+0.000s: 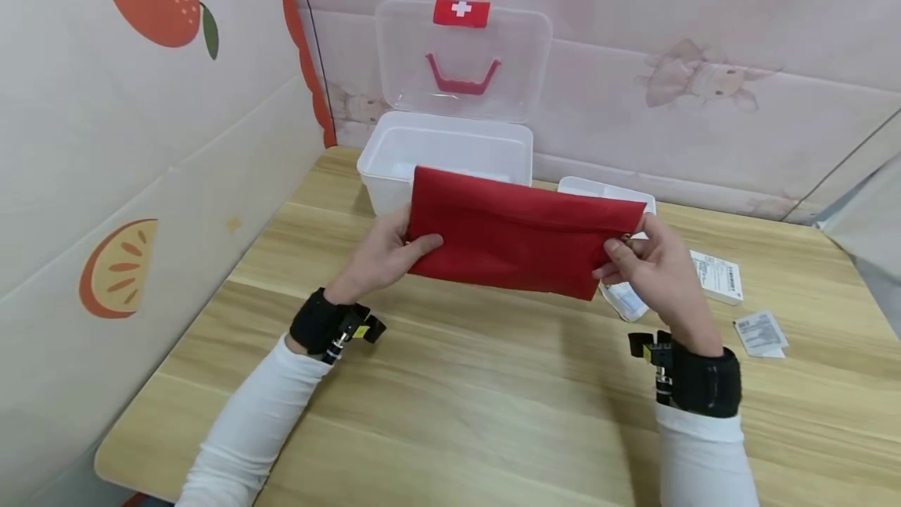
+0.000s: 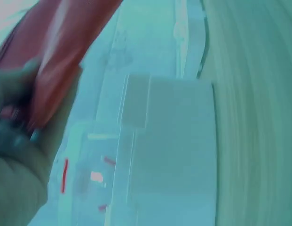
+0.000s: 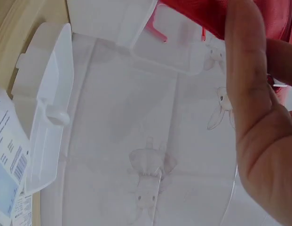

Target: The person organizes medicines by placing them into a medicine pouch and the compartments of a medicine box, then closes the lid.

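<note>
A flat red fabric pouch (image 1: 514, 237) is stretched between both hands above the table, its right end a little lower than its left. My left hand (image 1: 383, 253) grips its left end, with the thumb lying on the near face. At the other end my right hand (image 1: 662, 272) pinches the edge between thumb and fingers, near a small metal piece. In the left wrist view the red fabric (image 2: 66, 52) runs up from the fingers, and what lies inside the palm is blurred. Behind the pouch is a white plastic box (image 1: 383, 192), its inside partly hidden.
The box's clear lid (image 1: 404, 53), with a red handle, stands raised against the wall. A white tray (image 3: 40, 80) lies right of the box. On the table's right are a plastic packet (image 1: 625, 303), a small white carton (image 1: 719, 278) and flat sachets (image 1: 760, 332).
</note>
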Demonstrator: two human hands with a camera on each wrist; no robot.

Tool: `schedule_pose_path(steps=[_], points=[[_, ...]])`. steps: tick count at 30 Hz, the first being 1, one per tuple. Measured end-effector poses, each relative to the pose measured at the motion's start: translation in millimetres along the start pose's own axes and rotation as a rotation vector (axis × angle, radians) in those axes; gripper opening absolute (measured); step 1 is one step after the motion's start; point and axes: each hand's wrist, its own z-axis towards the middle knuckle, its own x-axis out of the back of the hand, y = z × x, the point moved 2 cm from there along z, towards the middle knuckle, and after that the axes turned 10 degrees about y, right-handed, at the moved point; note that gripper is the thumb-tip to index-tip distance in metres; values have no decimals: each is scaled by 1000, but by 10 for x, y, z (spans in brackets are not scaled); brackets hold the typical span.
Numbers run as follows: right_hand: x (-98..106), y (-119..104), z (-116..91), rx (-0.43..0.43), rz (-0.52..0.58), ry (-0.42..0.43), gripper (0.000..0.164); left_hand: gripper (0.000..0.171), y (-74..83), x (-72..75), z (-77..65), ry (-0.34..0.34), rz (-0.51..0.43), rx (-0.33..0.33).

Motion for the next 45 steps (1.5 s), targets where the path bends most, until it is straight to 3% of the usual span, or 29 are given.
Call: schedule_pose_path(steps=[6,11,14,19,23,30,35,39,45], points=[[-88,-19,27,-77,-47,-52,36,39,34,47,1,153,-49,-109],[-145,4,55,-125,-173,-156,37,34,38,285,111,288,-87,-209],[-176,8,52,-135,-237,-223,33,36,23,479,219,365,-162,-195],[-254,-17,35,-104,-261,-277,29,41,-56,788,441,434,-297,-96],[-295,-26,29,-69,-294,-302,27,43,-156,974,636,457,-300,-42],[-362,-11,-11,-7,-393,-378,26,42,-310,1147,923,448,-90,55],[-463,-4,-31,119,-451,-411,22,39,-350,1224,1083,368,29,115],[-524,-6,-29,174,-455,-424,22,43,-390,1309,1128,288,64,189],[-567,-1,-28,165,-489,-450,24,45,-488,1382,1110,205,63,259]])
